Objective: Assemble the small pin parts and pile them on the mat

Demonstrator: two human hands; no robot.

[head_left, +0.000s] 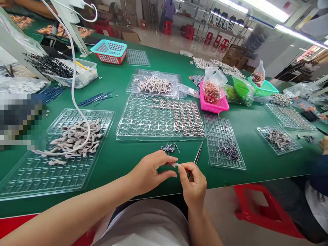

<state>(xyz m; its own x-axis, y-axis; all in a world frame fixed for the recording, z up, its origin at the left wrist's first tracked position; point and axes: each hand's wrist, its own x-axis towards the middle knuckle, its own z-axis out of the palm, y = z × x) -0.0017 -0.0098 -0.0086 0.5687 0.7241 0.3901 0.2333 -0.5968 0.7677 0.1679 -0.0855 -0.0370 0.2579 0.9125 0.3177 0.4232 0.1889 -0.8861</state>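
Observation:
My right hand (194, 182) pinches a small pale part (176, 165) between thumb and fingers, just off the table's front edge. The part looks like the grey-white curved pieces in the heaps. My left hand (151, 171) faces it, thumb and index finger apart on either side; the part's far end lies close to the index fingertip. Whether the other left fingers touch it is hidden. Tweezers (198, 152) point away from behind my right hand; I cannot tell if they are held. Beyond my hands lies a small cluster of thin dark-stemmed components (169, 148).
Ahead is a clear tray (146, 118), its right side filled with ringed parts. Grey-white pieces (79, 138) lie heaped on a left tray, crossed by a white cable (73, 78). A right tray (225, 141) holds dark components. A pink basket (214, 106) stands behind; a co-worker's sleeve (319, 171) shows right.

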